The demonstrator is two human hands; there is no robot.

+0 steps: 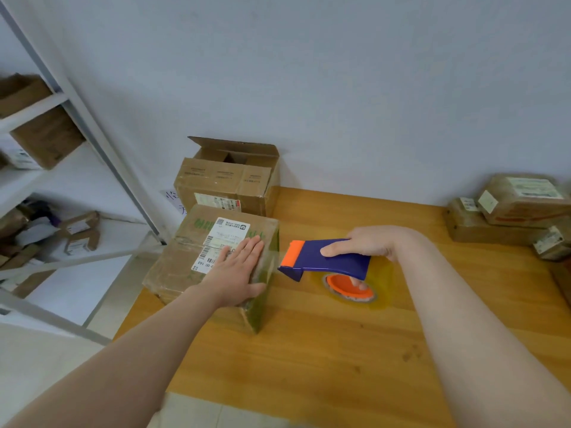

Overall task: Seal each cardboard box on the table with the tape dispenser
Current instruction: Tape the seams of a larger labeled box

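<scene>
A wooden table (309,350) with an orange-brown grain stands against a plain pale wall (340,88). To its left is a metal shelf rack (92,143) that holds several small cartons, with a light floor (46,366) below it. At the table's far right corner, a stack of taped parcels (509,211) lies against the wall.

A closed cardboard box (173,267) with a white shipping label (222,239) on top sits at the table's left edge, and its left part reaches out past that edge. The left hand (238,267) lies flat on the box's top near its right edge, fingers straight and together and partly over the label, so its grip is released. The box's right side looks glossy. Just behind it, at the far left corner, stands an open box (228,183) with its flaps up.

The tape dispenser (333,261) is above the table, just to the right of the closed box, at about the height of the box's top. Its long axis runs left to right, and its orange-tipped nose points left at the box's upper right edge, very close to it; whether they touch cannot be told. The right hand (370,242) has its grip clenched round the blue body, with the thumb along the near side. The clear yellowish tape roll (383,282), with its orange hub, hangs beneath the dispenser
</scene>
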